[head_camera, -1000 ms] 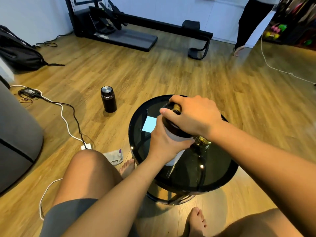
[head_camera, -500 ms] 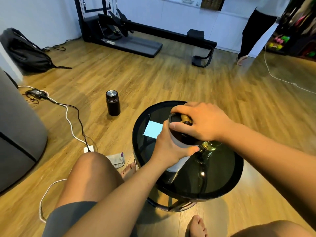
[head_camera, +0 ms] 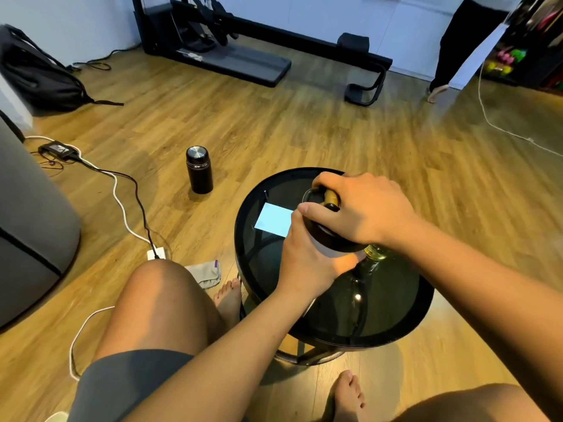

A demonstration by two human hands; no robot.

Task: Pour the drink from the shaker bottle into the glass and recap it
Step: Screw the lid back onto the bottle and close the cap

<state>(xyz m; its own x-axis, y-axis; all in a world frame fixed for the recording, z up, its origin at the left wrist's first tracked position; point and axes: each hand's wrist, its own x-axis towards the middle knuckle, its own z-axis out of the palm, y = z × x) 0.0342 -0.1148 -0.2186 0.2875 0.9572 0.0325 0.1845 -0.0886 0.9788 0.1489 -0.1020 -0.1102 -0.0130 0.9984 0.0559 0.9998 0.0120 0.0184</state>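
On a round black glass bench (head_camera: 411, 315), the left hand (head_camera: 307, 263) grips the shaker bottle (head_camera: 327, 249); the right hand (head_camera: 365, 208) clenches its lid (head_camera: 330, 236). The glass (head_camera: 375, 255) stands just right of the bottle; twisting could likely knock it.

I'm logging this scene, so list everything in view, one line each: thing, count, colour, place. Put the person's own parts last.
shaker bottle: 1, pale body with black lid, on the table, held by both hands
glass: 1, clear with yellowish drink, on the table right of the bottle, mostly hidden
table: 1, round black glass top, centre
paper card: 1, light blue, on the table's far left
flask: 1, black with steel cap, on the floor
backpack: 1, black, far left
exercise machine: 1, black, by the far wall
cloth: 1, grey, on the floor
second person: 1, black trousers, far right
left hand: wrapped round the bottle's body
right hand: on the lid
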